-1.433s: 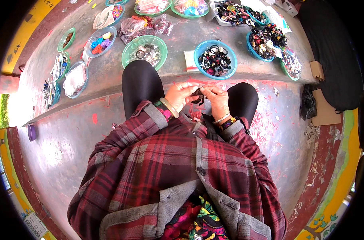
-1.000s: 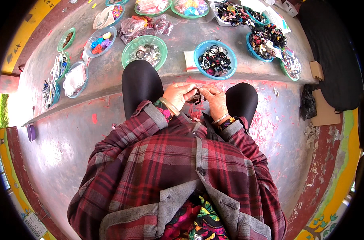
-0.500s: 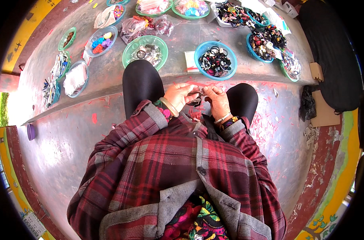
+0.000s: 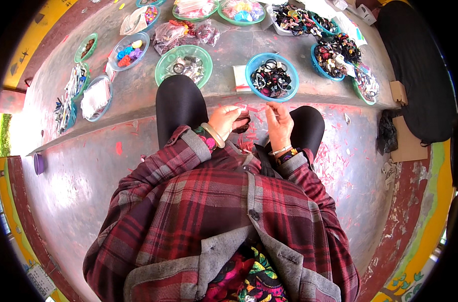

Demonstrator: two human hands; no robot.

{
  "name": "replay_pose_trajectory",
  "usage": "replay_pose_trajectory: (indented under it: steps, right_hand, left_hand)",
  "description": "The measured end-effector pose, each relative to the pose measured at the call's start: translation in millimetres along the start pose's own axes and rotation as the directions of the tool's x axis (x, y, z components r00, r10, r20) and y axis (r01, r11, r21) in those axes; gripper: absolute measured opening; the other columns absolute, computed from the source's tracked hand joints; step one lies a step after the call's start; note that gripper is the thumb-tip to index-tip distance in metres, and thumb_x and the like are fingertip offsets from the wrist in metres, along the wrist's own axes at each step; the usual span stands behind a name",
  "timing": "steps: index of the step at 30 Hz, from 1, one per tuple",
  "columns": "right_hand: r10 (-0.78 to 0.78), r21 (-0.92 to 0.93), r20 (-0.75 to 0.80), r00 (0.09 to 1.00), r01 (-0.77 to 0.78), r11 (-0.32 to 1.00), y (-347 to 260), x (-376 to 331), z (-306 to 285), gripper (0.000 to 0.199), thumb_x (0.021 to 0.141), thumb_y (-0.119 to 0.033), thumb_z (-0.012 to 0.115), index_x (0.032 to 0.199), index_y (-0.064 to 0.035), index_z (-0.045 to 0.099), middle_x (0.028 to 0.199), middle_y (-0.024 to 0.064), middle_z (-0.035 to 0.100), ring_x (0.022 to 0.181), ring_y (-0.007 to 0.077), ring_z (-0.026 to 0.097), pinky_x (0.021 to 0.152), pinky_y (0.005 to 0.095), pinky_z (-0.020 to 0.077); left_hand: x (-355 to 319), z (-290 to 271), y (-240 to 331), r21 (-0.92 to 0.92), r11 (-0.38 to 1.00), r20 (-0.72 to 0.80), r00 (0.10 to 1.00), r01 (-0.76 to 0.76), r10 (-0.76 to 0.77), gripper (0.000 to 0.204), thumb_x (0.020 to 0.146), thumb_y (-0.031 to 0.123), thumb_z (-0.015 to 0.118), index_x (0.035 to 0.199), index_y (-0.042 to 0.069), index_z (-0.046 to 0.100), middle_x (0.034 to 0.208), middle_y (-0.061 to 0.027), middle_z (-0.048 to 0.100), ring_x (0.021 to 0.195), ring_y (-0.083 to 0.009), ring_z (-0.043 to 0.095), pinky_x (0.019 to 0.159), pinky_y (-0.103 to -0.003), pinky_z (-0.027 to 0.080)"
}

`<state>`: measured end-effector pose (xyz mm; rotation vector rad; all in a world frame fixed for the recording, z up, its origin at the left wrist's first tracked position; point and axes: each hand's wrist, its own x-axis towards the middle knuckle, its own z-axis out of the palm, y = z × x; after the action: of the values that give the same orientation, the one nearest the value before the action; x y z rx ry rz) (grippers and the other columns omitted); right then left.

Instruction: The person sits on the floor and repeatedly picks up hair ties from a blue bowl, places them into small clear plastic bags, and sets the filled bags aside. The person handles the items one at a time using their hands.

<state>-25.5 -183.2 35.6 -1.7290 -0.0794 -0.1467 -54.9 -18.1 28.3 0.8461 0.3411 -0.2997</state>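
Observation:
My left hand [image 4: 226, 121] is closed, with a small dark brown band [image 4: 243, 124], perhaps a hair tie, hanging from its fingers. A tiny pale bit shows at its thumb and fingertip. My right hand [image 4: 279, 124] is raised beside it, thumb and fingers drawn together; whether a small thing is pinched there I cannot make out. Both hands are between my knees, a short gap apart. Just beyond them stands a blue basin [image 4: 250, 86] of black hair ties [image 4: 273, 76]. A green basin [image 4: 164, 75] with clear-bagged small items is beyond my left knee.
On the raised concrete step [image 4: 221, 86] stand several more basins of hair ties, packets and coloured pieces. Thin red scraps [image 4: 334, 161] litter the floor at right. A black bag [image 4: 387, 132] and cardboard [image 4: 409, 143] lie far right; a purple cup [image 4: 39, 164] stands far left.
My hands have parted: the right has drawn slightly away from the left, its fingers now more upright. The brown band stays with the left hand.

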Motion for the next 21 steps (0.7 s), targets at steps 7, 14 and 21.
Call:
replay_pose_trajectory:
  steps: [7,14,21]
  right_hand:
    - [-0.449,-0.4,0.31,0.838,0.543,0.738,-12,-7,9,0.015,0.07,-0.009,0.062,0.086,-0.0087,0.063,0.083,0.0108,0.058,0.077,0.0281,0.058,0.067,0.0351,0.0479]
    - [-0.322,-0.447,0.41,0.854,0.495,0.745,-11,-9,8,0.01,0.069,-0.011,0.06,0.079,-0.008,0.062,0.076,0.0094,0.057,0.073,0.0295,0.056,0.061,0.0376,0.0456]
    - [-0.329,-0.525,0.503,0.799,0.585,0.618,-6,-10,11,0.007,0.068,-0.013,0.057,0.068,-0.0065,0.057,0.07,0.0105,0.053,0.07,0.0309,0.054,0.063,0.0413,0.0422]
  left_hand:
    - [12,-13,-16,0.467,0.864,0.171,0.978,-0.188,0.121,0.021,0.089,0.008,0.043,0.103,-0.004,0.055,0.09,-0.0076,0.06,0.078,-0.014,0.059,0.071,-0.026,0.049]
    - [13,-19,-21,0.797,0.504,0.289,0.943,-0.332,0.164,0.018,0.087,0.01,0.047,0.097,-0.001,0.057,0.079,-0.0086,0.061,0.07,-0.0126,0.058,0.063,-0.026,0.047]
    - [11,-14,-17,0.913,0.221,0.311,0.935,-0.344,0.172,0.017,0.081,0.014,0.049,0.085,0.0,0.058,0.074,-0.0203,0.057,0.066,-0.0288,0.058,0.06,-0.035,0.043]
